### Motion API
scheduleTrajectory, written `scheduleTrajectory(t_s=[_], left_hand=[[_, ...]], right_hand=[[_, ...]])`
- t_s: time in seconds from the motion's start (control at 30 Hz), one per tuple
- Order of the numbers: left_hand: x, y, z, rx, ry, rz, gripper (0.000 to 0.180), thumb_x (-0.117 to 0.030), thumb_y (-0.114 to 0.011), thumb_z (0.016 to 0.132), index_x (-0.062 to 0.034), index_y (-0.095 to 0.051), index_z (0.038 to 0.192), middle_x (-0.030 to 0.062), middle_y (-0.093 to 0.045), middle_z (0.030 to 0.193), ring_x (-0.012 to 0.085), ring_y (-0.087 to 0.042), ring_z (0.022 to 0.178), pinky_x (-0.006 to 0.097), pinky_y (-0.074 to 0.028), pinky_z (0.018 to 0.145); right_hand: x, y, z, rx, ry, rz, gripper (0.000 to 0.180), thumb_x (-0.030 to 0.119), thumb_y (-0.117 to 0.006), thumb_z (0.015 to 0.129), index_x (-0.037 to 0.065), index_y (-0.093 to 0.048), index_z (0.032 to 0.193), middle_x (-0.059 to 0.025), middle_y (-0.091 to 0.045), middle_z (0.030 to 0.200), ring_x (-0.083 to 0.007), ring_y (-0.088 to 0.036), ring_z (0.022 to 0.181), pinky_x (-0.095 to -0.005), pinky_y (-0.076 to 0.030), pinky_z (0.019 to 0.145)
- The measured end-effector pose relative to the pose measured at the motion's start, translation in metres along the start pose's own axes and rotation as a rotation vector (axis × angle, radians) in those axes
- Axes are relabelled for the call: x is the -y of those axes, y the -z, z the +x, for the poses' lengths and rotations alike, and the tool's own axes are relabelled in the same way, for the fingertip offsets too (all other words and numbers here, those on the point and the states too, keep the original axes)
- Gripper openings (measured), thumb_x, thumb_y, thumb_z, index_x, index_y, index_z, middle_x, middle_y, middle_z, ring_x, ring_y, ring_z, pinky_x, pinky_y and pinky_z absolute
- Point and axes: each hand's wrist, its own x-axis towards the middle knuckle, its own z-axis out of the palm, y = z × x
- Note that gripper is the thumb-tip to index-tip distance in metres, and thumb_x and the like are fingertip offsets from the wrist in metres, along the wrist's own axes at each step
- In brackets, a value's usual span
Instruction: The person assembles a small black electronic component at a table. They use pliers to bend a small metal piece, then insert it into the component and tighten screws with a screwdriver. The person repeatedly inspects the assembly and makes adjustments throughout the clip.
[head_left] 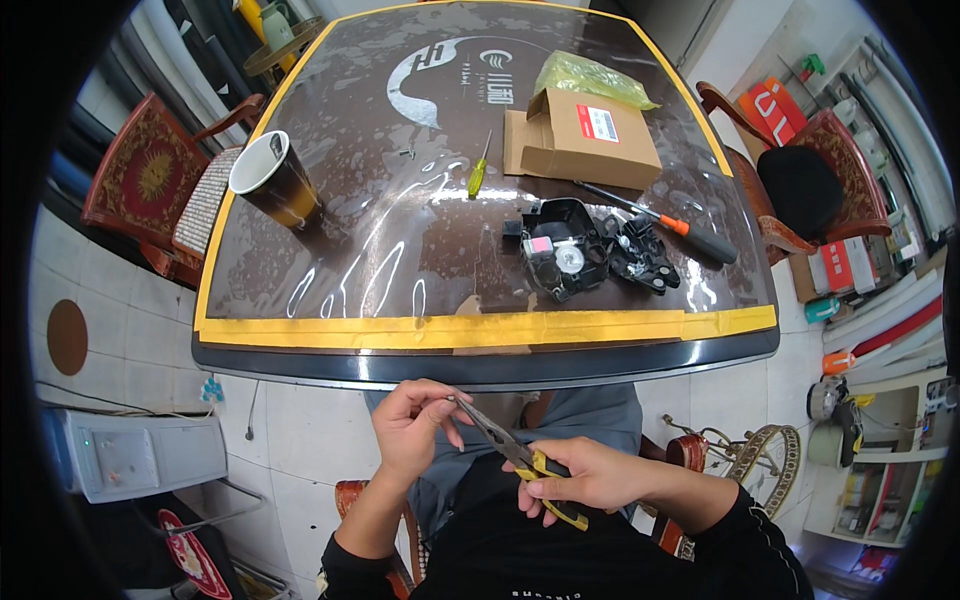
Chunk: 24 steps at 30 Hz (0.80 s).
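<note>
Over my lap, just below the table's near edge, my right hand (592,474) is closed round the yellow-and-black handles of long-nose pliers (503,440). Their jaws point up and left to the fingertips of my left hand (408,432). Its thumb and forefinger are pinched together at the jaw tips on something too small to make out. Beyond them on the table lies an opened black plastic housing (548,272) with a clear round part and a pink patch. Right beside it is a second black plastic part (645,258).
A screwdriver with an orange-and-black handle (700,240) lies right of the parts. Behind are a yellow screwdriver (478,178), small screws (408,152), a cardboard box (600,155) and a yellowish plastic bag (592,78). A paper cup (285,190) stands left. Yellow tape (450,330) borders the table.
</note>
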Motion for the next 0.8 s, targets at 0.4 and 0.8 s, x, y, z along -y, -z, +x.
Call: scheduleTrajectory(t_s=[0.4,0.8], left_hand=[[0.010,0.003,-0.001,-0.017,0.057,-0.276,0.010,-0.002,-0.067,0.101,0.0042,-0.062,0.108,0.0231,-0.073,0.099,0.0304,-0.078,0.082,0.035,-0.065,0.052],[-0.004,-0.007,0.001,-0.051,0.070,-0.308,0.008,0.005,-0.059,0.100,0.0039,-0.059,0.109,0.0225,-0.071,0.097,0.0289,-0.076,0.076,0.031,-0.062,0.049]], right_hand=[[-0.004,0.007,-0.001,0.112,0.046,0.165,0.039,0.014,-0.058,0.110,-0.006,-0.049,0.143,-0.0193,-0.070,0.118,-0.0241,-0.071,0.111,-0.0365,-0.064,0.088],[0.062,0.030,-0.057,-0.441,0.366,-0.433,0.032,0.020,-0.070,0.103,0.004,-0.060,0.129,-0.0054,-0.066,0.099,-0.0142,-0.065,0.087,-0.0306,-0.054,0.078]])
